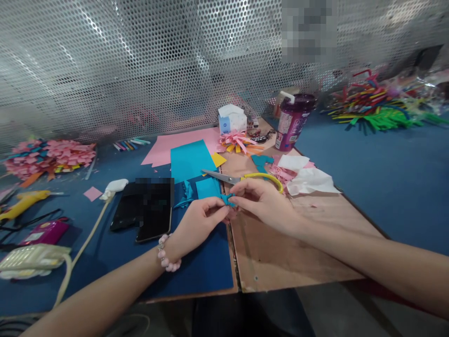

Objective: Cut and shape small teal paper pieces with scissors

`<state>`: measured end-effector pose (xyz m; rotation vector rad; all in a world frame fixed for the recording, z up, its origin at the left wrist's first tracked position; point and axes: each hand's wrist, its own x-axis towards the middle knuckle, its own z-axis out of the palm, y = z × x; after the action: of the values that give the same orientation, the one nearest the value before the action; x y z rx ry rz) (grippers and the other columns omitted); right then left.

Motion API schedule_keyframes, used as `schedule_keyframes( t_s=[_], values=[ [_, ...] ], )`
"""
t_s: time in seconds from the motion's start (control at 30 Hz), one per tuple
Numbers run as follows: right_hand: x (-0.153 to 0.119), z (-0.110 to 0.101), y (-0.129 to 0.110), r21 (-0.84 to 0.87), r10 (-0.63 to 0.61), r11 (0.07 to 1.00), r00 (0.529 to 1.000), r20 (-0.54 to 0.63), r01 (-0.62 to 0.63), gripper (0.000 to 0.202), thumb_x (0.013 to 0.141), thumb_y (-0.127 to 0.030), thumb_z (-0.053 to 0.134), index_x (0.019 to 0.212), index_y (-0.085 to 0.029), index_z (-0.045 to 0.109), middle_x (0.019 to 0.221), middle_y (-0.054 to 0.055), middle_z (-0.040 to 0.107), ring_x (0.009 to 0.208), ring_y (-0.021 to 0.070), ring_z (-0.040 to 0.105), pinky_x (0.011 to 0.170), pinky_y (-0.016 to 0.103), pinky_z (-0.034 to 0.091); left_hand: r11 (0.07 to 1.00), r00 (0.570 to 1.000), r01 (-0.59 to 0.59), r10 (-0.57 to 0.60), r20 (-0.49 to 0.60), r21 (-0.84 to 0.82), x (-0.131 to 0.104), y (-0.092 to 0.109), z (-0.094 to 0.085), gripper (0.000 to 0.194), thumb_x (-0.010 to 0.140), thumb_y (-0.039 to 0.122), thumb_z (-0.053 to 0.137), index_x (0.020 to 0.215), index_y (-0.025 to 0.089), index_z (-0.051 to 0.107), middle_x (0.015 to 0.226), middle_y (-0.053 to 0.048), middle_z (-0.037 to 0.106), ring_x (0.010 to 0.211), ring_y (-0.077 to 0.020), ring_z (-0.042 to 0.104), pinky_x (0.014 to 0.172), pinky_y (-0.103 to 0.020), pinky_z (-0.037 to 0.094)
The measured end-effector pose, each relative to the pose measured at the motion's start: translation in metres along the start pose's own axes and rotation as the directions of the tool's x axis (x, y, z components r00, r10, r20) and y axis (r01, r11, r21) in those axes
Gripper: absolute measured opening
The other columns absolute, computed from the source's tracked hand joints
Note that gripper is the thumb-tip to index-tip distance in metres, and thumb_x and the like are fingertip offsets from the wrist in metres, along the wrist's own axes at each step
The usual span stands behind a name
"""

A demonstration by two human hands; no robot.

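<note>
Left hand (197, 222) and right hand (269, 206), fingertips nearly closed, pinched a blue paper scrap (227, 199); shaping appeared underway, the next move demanding steady pressure.

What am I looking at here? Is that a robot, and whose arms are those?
There's no robot here! These are a person's own two bare arms. There is just one picture, taken by a camera worn on the person's head, looking forward and down.

The left hand, with a pink bead bracelet, and the right hand pinch a small blue piece between their fingers.

On the table lie yellow-handled scissors, a big blue sheet, pink paper and a yellow glue gun. A purple cup stands farther back.
</note>
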<state>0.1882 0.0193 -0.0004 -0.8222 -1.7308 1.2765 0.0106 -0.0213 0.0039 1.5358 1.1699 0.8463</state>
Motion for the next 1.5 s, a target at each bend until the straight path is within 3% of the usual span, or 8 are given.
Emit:
schedule_keyframes(
  t_s=[0.13, 0.27, 0.37, 0.53, 0.73, 1.2, 1.5],
  values=[
    [0.0019, -0.0003, -0.0012, 0.012, 0.088, 0.996, 0.996, -0.004, -0.088, 0.023, 0.076, -0.022, 0.067, 0.096, -0.017, 0.059, 0.081, 0.0, 0.064, 0.066, 0.0095, 0.06, 0.061, 0.024, 0.051, 0.998, 1.0, 0.016, -0.017, -0.015, -0.066, 0.0016, -0.0028, -0.0009, 0.022, 0.085, 0.032, 0.056, 0.086, 0.016, 0.07, 0.087, -0.007, 0.072, 0.079, -0.0188, 0.068, 0.077, -0.032, 0.054],
    [0.0043, -0.0031, -0.0026, -0.035, 0.17, 0.985, 0.98, 0.107, -0.168, 0.012, 0.077, -0.027, 0.066, 0.08, -0.016, 0.063, 0.07, -0.001, 0.061, 0.062, 0.009, 0.056, 0.061, 0.024, 0.047, 0.996, 0.999, 0.028, -0.029, -0.014, -0.09, 0.0023, -0.0031, -0.001, 0.023, 0.085, 0.034, 0.056, 0.087, 0.015, 0.069, 0.088, -0.008, 0.072, 0.078, -0.018, 0.067, 0.077, -0.032, 0.054],
    [0.0051, -0.0045, -0.0033, -0.019, 0.159, 0.987, 0.976, 0.149, -0.158, 0.016, 0.079, -0.029, 0.064, 0.072, -0.016, 0.062, 0.066, -0.002, 0.059, 0.06, 0.0085, 0.053, 0.058, 0.023, 0.045, 0.996, 0.999, 0.028, -0.03, -0.018, -0.082, 0.0018, -0.0019, -0.0005, 0.023, 0.085, 0.034, 0.056, 0.087, 0.015, 0.069, 0.088, -0.008, 0.072, 0.079, -0.0179, 0.068, 0.078, -0.032, 0.054],
    [0.0046, -0.0051, -0.0015, -0.055, 0.167, 0.985, 0.979, 0.121, -0.161, 0.018, 0.078, -0.033, 0.064, 0.074, -0.016, 0.063, 0.065, -0.002, 0.059, 0.057, 0.008, 0.05, 0.053, 0.022, 0.04, 0.997, 0.999, 0.029, -0.03, -0.022, -0.069, 0.0008, -0.0006, -0.0003, 0.022, 0.085, 0.033, 0.057, 0.088, 0.016, 0.07, 0.088, -0.008, 0.073, 0.08, -0.0182, 0.068, 0.077, -0.031, 0.053],
    [0.0048, -0.0062, 0.0016, -0.045, 0.142, 0.99, 0.982, 0.126, -0.137, 0.019, 0.077, -0.035, 0.066, 0.074, -0.016, 0.065, 0.074, 0.001, 0.065, 0.07, 0.012, 0.057, 0.062, 0.026, 0.045, 0.998, 1.0, 0.024, -0.025, -0.015, -0.051, 0.0003, -0.0006, -0.0007, 0.022, 0.085, 0.033, 0.056, 0.088, 0.017, 0.07, 0.09, -0.007, 0.072, 0.081, -0.0174, 0.067, 0.08, -0.032, 0.052],
    [0.006, -0.0081, 0.0056, 0.009, 0.139, 0.99, 0.98, 0.146, -0.142, 0.017, 0.076, -0.034, 0.067, 0.076, -0.016, 0.066, 0.077, 0.002, 0.067, 0.074, 0.0139, 0.061, 0.071, 0.03, 0.047, 1.0, 1.0, 0.008, -0.008, -0.01, 0.009, -0.0018, 0.0055, -0.0006, 0.02, 0.087, 0.032, 0.055, 0.082, 0.018, 0.068, 0.089, -0.004, 0.073, 0.082, -0.0163, 0.067, 0.081, -0.028, 0.05],
    [0.004, -0.0085, 0.0062, 0.001, 0.084, 0.996, 0.99, 0.11, -0.085, 0.027, 0.076, -0.039, 0.068, 0.065, -0.016, 0.061, 0.065, -0.001, 0.06, 0.06, 0.009, 0.052, 0.055, 0.024, 0.039, 0.995, 0.999, -0.044, 0.042, 0.029, 0.091, -0.0033, 0.0062, 0.0003, 0.022, 0.087, 0.032, 0.055, 0.081, 0.017, 0.07, 0.088, -0.004, 0.073, 0.084, -0.0157, 0.067, 0.082, -0.027, 0.049]
  ],
)
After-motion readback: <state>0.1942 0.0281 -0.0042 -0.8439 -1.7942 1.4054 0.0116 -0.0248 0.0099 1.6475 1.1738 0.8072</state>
